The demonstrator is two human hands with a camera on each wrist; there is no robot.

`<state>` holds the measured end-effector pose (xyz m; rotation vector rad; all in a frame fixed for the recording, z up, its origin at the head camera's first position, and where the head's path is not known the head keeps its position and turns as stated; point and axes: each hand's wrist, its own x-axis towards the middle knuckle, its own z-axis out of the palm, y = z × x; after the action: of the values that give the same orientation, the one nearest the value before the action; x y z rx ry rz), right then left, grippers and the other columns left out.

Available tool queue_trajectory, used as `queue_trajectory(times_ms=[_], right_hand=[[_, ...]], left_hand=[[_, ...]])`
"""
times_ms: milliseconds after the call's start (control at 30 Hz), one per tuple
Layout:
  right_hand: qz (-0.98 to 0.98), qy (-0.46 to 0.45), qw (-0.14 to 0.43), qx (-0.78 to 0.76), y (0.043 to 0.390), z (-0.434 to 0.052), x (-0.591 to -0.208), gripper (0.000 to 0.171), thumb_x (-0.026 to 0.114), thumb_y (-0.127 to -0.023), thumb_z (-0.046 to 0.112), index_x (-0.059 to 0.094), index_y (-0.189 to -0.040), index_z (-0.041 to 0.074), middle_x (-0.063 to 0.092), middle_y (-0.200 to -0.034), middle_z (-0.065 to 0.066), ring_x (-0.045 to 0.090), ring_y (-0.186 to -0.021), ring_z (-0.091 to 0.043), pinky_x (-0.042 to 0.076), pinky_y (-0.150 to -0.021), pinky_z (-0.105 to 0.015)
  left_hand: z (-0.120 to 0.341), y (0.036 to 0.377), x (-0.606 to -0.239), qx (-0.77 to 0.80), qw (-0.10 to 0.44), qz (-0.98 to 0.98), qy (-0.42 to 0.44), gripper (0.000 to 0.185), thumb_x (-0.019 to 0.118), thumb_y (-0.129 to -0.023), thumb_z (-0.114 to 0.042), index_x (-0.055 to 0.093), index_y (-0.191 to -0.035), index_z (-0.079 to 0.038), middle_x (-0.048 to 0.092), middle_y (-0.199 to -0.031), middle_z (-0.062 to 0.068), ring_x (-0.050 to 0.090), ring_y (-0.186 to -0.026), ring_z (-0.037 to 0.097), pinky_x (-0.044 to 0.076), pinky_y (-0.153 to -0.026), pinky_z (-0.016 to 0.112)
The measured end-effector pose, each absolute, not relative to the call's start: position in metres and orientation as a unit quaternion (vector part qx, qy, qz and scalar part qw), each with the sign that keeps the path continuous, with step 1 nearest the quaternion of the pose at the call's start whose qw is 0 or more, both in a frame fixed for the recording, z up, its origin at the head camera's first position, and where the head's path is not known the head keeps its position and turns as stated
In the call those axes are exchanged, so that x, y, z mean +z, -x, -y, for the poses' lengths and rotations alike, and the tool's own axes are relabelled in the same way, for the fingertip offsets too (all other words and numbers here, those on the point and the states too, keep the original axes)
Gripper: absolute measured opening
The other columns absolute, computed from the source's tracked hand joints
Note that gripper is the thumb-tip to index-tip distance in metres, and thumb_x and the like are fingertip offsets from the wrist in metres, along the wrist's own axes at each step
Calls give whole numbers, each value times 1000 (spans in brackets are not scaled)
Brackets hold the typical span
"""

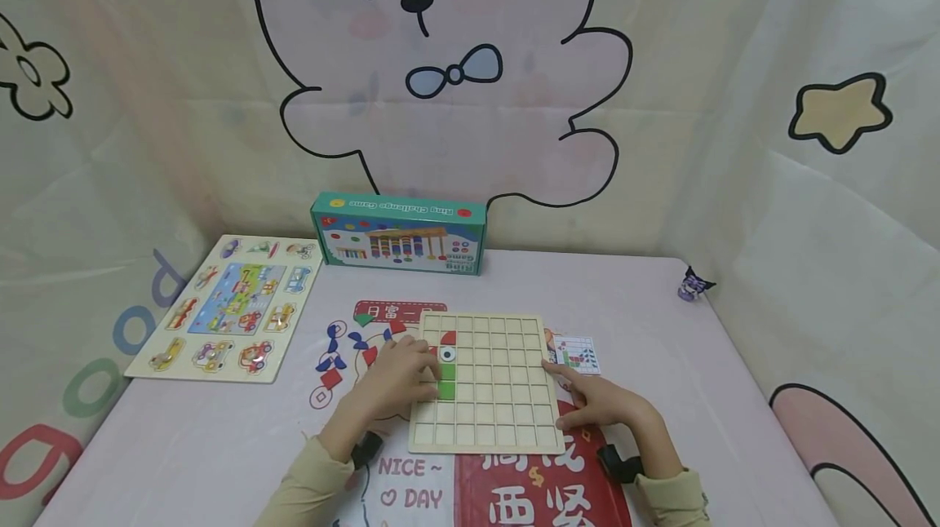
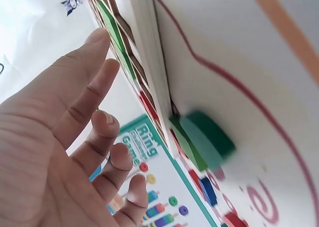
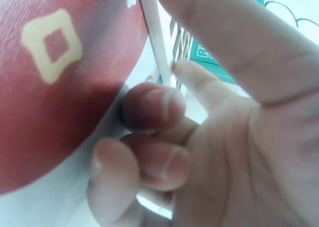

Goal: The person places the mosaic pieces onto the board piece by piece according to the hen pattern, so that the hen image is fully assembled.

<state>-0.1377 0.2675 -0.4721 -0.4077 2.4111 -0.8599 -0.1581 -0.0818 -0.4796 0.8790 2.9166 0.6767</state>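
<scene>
A pale wooden grid board [image 1: 507, 396] lies in front of me. In its left column sit two green square tiles [image 1: 446, 390], a white eye tile [image 1: 447, 354] and a red rounded tile [image 1: 448, 338]. My left hand [image 1: 396, 368] reaches over the board's left edge. Its thumb and index fingertips meet at the green tiles [image 2: 115, 35], the other fingers loosely bent with nothing in them. Against the board's right edge rest the thumb and index finger of my right hand [image 1: 598, 400]; its other fingers [image 3: 154, 107] bend loosely below, holding nothing.
Loose red, blue and green pieces [image 1: 331, 378] lie left of the board, partly behind my left hand. A pattern card [image 1: 577, 354] is at its right. Behind stand a green game box [image 1: 400, 237] and a picture puzzle [image 1: 184, 356]. A purple wrapped item [image 1: 693, 285] lies far right.
</scene>
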Motion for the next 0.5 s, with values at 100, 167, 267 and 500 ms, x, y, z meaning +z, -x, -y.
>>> queue_trajectory(times_ms=[100, 167, 267, 500], right_hand=[[-897, 153, 271, -314, 138, -267, -472, 87, 76, -73, 34, 30, -145, 16, 52, -119, -18, 53, -88, -20, 50, -70, -34], [-898, 153, 270, -311, 138, -267, -472, 87, 76, -73, 35, 30, -145, 16, 53, -117, -16, 53, -88, -20, 48, -70, -33], [-899, 150, 269, -310, 138, -268, -473, 87, 76, -73, 35, 31, -145, 17, 54, -114, -15, 53, -87, -19, 48, -70, -33], [-898, 146, 268, -315, 138, -268, -474, 87, 77, -73, 34, 31, -145, 18, 52, -120, -17, 53, -89, -21, 50, -71, -35]], left_hand=[[88, 159, -481, 217, 7, -941, -259, 12, 76, -73, -30, 70, -83, -25, 55, -81, -11, 40, -81, 11, 32, -84, 41], [93, 160, -482, 210, 5, -946, -248, 14, 77, -73, -30, 70, -84, -25, 55, -80, -11, 40, -81, 11, 33, -84, 42], [100, 162, -481, 199, 4, -952, -233, 15, 78, -72, -32, 70, -83, -25, 55, -81, -10, 41, -82, 11, 34, -84, 41], [113, 167, -479, 189, 6, -960, -204, 18, 80, -69, -32, 70, -82, -25, 55, -78, -7, 40, -76, 13, 33, -74, 38]])
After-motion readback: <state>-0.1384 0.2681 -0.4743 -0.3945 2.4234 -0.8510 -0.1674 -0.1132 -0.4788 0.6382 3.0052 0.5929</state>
